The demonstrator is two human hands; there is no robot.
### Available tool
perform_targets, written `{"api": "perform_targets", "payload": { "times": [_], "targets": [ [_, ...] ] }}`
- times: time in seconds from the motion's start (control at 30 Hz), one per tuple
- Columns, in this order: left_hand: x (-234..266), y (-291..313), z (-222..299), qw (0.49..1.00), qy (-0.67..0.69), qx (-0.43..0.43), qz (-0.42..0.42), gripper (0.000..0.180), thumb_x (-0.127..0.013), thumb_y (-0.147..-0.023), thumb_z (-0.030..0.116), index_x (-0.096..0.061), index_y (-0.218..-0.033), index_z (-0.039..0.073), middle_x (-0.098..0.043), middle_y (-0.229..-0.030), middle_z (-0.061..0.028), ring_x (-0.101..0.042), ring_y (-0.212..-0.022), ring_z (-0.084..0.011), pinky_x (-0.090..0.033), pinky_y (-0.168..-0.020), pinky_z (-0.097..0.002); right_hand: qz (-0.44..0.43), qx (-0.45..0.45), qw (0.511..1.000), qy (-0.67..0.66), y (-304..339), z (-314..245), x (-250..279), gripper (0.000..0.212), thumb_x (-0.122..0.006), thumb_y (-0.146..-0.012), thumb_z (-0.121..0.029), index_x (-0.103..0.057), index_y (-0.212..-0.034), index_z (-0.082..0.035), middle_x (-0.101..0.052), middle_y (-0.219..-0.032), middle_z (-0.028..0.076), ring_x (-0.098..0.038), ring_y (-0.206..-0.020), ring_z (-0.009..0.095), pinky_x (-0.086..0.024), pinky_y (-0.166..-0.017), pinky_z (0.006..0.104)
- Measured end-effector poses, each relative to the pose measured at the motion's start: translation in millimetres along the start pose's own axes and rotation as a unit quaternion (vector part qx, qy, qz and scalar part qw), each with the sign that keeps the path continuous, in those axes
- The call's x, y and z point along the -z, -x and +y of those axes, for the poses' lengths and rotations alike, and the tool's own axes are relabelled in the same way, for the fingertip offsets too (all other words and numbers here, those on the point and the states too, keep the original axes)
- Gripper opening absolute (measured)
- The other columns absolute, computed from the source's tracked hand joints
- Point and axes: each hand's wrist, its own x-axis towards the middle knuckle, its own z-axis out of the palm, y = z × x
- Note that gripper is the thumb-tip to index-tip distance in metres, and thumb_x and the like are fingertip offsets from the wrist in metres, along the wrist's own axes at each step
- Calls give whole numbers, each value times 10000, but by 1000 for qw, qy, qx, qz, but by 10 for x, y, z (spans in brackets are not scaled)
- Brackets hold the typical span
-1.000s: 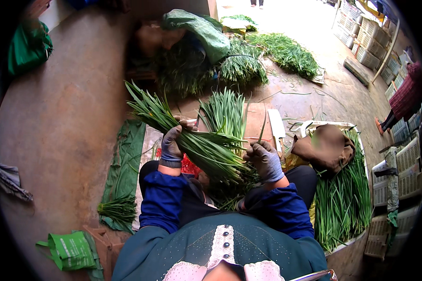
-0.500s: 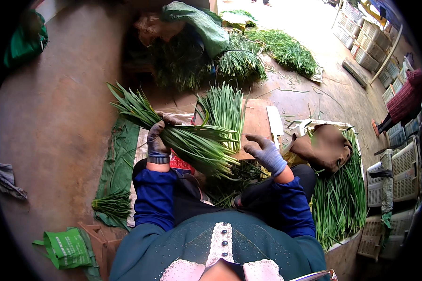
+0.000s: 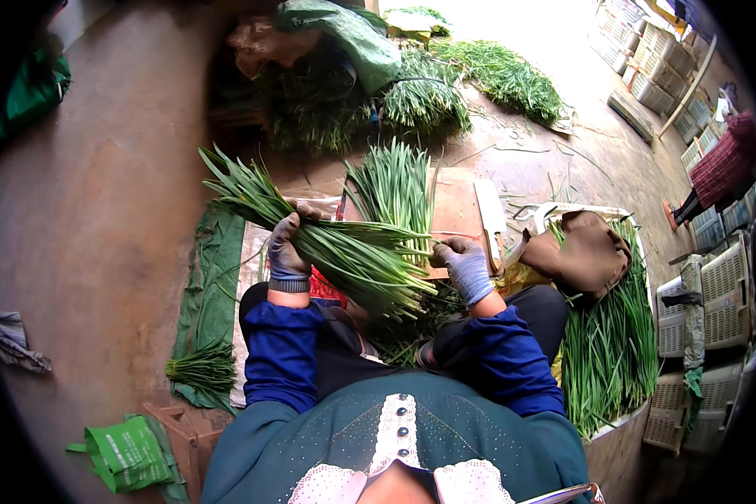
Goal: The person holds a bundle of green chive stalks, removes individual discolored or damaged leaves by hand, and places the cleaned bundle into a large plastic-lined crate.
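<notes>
A thick bunch of green chives (image 3: 353,252) lies slanted across my lap area, its leafy tips to the upper left and pale stem ends to the right. Wrapped round its middle is my gloved left hand (image 3: 289,244). My gloved right hand (image 3: 464,267) is beside the stem ends, thumb and fingers pinched together; whatever is between them is too small to make out. Just beyond the held bunch, more chives (image 3: 395,185) rest on a brown board (image 3: 458,210). A cleaver with a broad pale blade (image 3: 490,210) lies on the board's right side.
A white crate (image 3: 644,277) of long chives stands at my right, a brown cloth (image 3: 580,256) over its far end. Heaped greens (image 3: 428,97) lie ahead. Green sheeting (image 3: 200,286) and a green bag (image 3: 126,454) are at left. Plastic crates (image 3: 722,294) and another person (image 3: 722,164) are far right.
My right hand has moved left to the stem ends, and its spread fingers have closed into a pinch. The left hand keeps its hold on the bunch. The view has shifted slightly.
</notes>
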Motion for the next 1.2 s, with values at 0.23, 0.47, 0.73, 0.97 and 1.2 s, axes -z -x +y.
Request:
{"api": "perform_targets", "payload": {
  "times": [0.23,0.47,0.73,0.97,1.2],
  "targets": [
    [0,-37,72,1000,-5,-16,19,280,-652,-862,51,-575,-1128,87,-653,-973,-72,-631,-964,-252,-481,-962,-496,-170,-68,727,662,414,-31,484,356,-653,-800,-299,-695,-1053,-52,-691,-908,211,-669,-886,372,-530,-802,459],
    [-175,11,-330,989,15,124,80,391,-666,-816,50,-547,-1188,60,-661,-948,-104,-655,-916,-297,-524,-900,-493,-109,254,859,431,448,-862,-269,1030,-829,-650,-423,-344,-1421,58,-471,-1356,315,-450,-1280,442,-354,-1080,461],
    [217,56,-776,968,73,227,78,314,-606,-866,53,-591,-1178,14,-658,-1057,-129,-632,-1016,-281,-501,-957,-439,-230,95,952,179,226,-554,-818,1042,-834,-647,-318,-284,-1473,1,-572,-1256,261,-560,-1187,348,-444,-1000,365],
    [-146,14,-834,969,102,218,50,455,-636,-827,38,-512,-1265,41,-654,-1051,-128,-630,-1029,-325,-496,-956,-492,-141,-14,990,-18,17,-357,-443,547,-663,-875,-111,-462,-1366,24,-656,-1097,144,-615,-970,177,-497,-867,285],
    [-377,-50,-696,982,34,186,-19,422,-700,-769,5,-565,-1158,94,-656,-1017,-60,-632,-1022,-298,-482,-967,-477,-26,-5,995,-97,-143,-186,-171,216,-652,-902,-145,-650,-1054,9,-693,-910,72,-658,-805,168,-538,-775,308]
  ]
}}
